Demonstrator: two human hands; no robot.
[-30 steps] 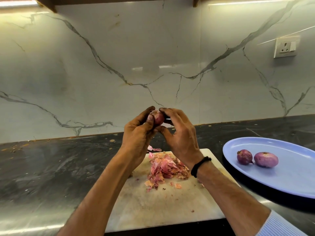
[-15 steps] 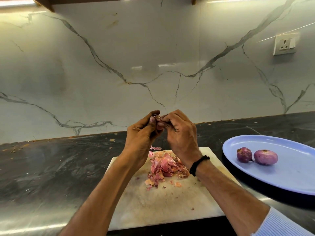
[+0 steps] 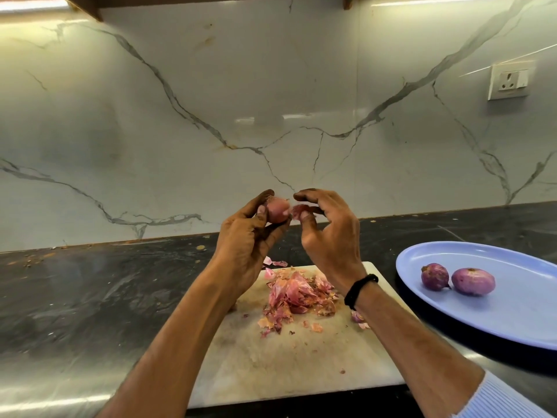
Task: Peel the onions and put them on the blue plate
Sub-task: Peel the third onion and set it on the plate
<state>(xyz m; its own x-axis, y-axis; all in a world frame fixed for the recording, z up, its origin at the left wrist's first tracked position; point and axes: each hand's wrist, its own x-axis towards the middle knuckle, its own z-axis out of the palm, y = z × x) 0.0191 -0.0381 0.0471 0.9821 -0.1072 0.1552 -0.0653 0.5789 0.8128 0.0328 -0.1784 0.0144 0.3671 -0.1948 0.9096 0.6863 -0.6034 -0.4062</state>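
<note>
My left hand (image 3: 245, 236) grips a small pink onion (image 3: 276, 209) between thumb and fingers, raised above the cutting board. My right hand (image 3: 330, 233) sits just to its right, a short gap away, and pinches a strip of reddish onion skin (image 3: 297, 210) between thumb and fingertips. The blue plate (image 3: 512, 321) lies on the counter at the right and carries two peeled purple onions (image 3: 435, 276) (image 3: 473, 281) side by side.
A pale cutting board (image 3: 289, 360) lies under my forearms with a heap of pink onion peels (image 3: 297, 297) on it. A dark stone counter (image 3: 90, 297) runs left and right. Behind stands a marble wall with a socket (image 3: 509, 81).
My hands were pressed together over the onion; now the right hand has pulled away to the right with a strip of skin, and the onion shows in my left hand.
</note>
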